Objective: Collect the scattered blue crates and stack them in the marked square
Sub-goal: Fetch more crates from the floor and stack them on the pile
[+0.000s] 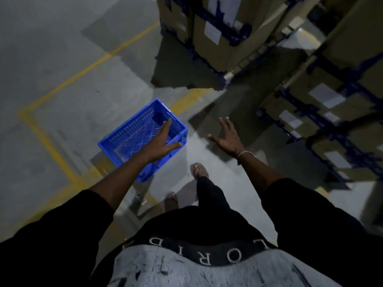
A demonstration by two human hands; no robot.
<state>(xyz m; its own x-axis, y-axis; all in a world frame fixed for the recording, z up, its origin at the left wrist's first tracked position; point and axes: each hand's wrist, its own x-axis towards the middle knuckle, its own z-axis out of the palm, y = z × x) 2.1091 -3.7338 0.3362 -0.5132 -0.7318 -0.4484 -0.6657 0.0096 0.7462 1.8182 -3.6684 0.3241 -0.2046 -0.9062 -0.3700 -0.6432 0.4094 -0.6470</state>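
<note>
1. Stretching across the whole view is the grey concrete floor [62, 48], dim and a little blurred.
2. Up at one to three o'clock, blue metal racking [350, 79] runs along the edge, loaded with brown cardboard boxes [209, 46] that carry pale labels; the print on them cannot be read.
3. Yellow floor lines [44, 139] draw a corner at nine o'clock, one arm heading up towards twelve, the other coming down towards seven.
4. Here's the blue crate [126, 139], just left of centre, mouth up and empty, with slotted walls and base. It sits on the floor at an angle to the yellow lines, near their lower stretch; whether it lies inside or outside the marked area, I cannot tell.
5. Down at six o'clock, the person's dark top with pale lettering fills the bottom edge, and both black sleeves are pushed up on the forearms.
6. Left hand [161, 141] now: it is over the crate's open top on its three o'clock side, fingers straight and spread, thumb out beside the near rim. It grips nothing; whether it touches the rim, I cannot tell.
7. Right hand [227, 137], at three o'clock of the crate and well apart from it, hangs over bare floor, fingers splayed wide, holding nothing.
8. A thin pale band [245, 153] circles the right wrist.
9. One sandalled foot [199, 170] is planted just below the crate, at its five o'clock.
</note>
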